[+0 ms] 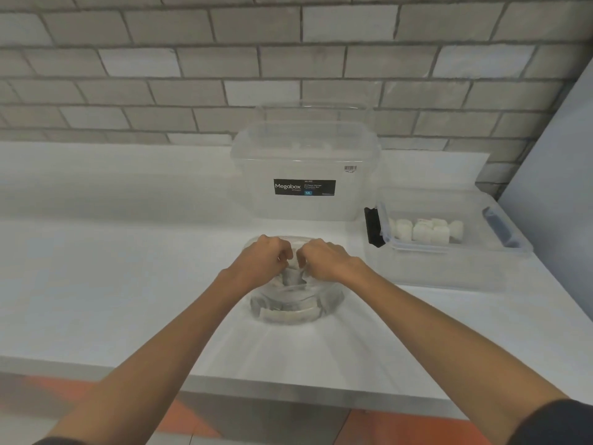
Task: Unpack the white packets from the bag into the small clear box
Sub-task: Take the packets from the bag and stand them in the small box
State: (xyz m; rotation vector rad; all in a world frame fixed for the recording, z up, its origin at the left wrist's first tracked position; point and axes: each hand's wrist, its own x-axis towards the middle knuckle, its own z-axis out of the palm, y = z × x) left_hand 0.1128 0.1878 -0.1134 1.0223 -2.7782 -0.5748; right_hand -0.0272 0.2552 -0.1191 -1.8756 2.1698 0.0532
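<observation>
a: fingers?
b: left hand (263,260) and right hand (324,261) curled, pinching the mouth of the bag (298,295); white packets (288,314) below them.
a: nearby?
b: small clear box (442,268) right of the fingers, big tub (256,175) beyond.

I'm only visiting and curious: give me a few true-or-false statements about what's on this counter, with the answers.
1. The left hand and right hand both grip the top of the bag. True.
2. The small box is empty. False: it holds several white packets.
3. The tub stands behind the bag. True.
4. The small box sits left of the bag. False: it sits to the right.
5. The tub carries a black label. True.
</observation>
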